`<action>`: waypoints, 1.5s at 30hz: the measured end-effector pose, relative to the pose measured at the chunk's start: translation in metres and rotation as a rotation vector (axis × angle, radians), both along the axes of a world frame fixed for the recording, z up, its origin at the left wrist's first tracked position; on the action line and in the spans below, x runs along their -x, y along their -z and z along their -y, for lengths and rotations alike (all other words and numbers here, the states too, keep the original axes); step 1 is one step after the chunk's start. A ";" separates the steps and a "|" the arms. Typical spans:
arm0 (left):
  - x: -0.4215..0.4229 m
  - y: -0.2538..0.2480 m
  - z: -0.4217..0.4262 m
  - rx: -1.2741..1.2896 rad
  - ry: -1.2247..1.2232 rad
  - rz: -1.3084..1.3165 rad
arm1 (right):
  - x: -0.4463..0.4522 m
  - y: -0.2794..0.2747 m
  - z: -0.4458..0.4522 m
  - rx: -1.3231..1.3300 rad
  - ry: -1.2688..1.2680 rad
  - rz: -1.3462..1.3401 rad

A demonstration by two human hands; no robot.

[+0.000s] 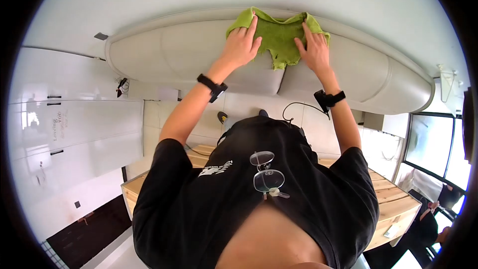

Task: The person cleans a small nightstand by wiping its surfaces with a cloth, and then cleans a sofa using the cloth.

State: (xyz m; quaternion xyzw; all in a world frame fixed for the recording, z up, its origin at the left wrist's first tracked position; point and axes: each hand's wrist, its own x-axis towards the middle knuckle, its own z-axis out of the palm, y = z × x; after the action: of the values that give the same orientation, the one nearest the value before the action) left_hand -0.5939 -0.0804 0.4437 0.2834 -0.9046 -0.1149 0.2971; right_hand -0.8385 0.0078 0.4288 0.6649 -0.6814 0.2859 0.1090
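A green cloth [279, 35] with a ragged lower edge lies against the sofa's backrest, its top edge sagging between my hands. My left hand [241, 46] is on its left side, index finger stretched to the upper edge and the other fingers bent into the folds. On the opposite side, my right hand [315, 51] holds the cloth in much the same way, thumb set apart from the index finger. Folds hide some fingertips of both hands. Each wrist wears a black band with a small device, the left one [212, 87] and the right one [328, 99].
The light grey sofa [174, 50] spans the view ahead, along a pale wall. White glossy cabinets [94, 119] stand at left. A wooden bench [393, 199] is behind me. A black cable [298, 103] hangs near the right wrist. Another person's dark sleeve [423, 224] shows at lower right.
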 end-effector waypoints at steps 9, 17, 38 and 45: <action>0.027 0.043 -0.004 0.253 -0.173 0.084 | -0.021 0.022 0.001 0.164 0.047 -0.111; 0.035 0.042 -0.011 0.175 -0.175 -0.048 | -0.023 0.033 0.006 0.251 -0.042 -0.011; -0.145 0.015 -0.108 -0.425 -0.360 -0.286 | -0.111 0.017 -0.013 0.025 -0.689 0.235; -0.221 -0.055 -0.151 -0.234 -0.750 -0.404 | -0.197 -0.021 0.020 0.100 -0.952 0.291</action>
State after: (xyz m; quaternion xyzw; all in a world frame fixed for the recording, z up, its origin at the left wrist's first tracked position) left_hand -0.3724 0.0706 0.4984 0.5955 -0.6438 -0.1539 0.4552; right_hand -0.6414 -0.0122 0.4496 0.8493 -0.2958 0.4260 -0.0982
